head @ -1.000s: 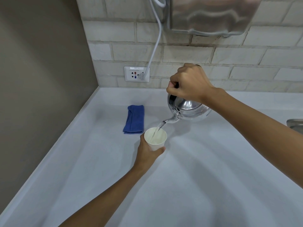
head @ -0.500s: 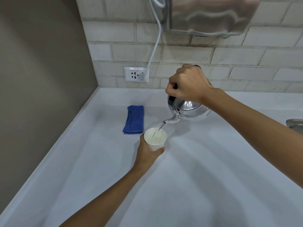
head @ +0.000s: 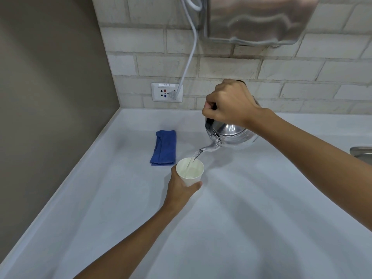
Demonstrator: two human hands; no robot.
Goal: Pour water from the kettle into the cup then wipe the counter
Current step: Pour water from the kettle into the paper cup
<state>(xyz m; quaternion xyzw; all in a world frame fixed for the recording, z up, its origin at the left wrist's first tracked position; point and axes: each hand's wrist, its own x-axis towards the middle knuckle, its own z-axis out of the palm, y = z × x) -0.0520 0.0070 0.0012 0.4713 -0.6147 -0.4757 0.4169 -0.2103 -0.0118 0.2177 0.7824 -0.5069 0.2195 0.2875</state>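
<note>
Right hand closed around handle of tilted steel kettle, pouring thin stream into white paper cup gripped low by left hand above tabletop. Cup likely light, crushable; best held gently. Folded blue cloth just beyond cup, untouched.

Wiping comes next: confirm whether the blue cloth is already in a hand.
No, the blue cloth lies folded on the counter, beside the cup.

kettle handle: hidden in fist | sink: cut off right
</note>
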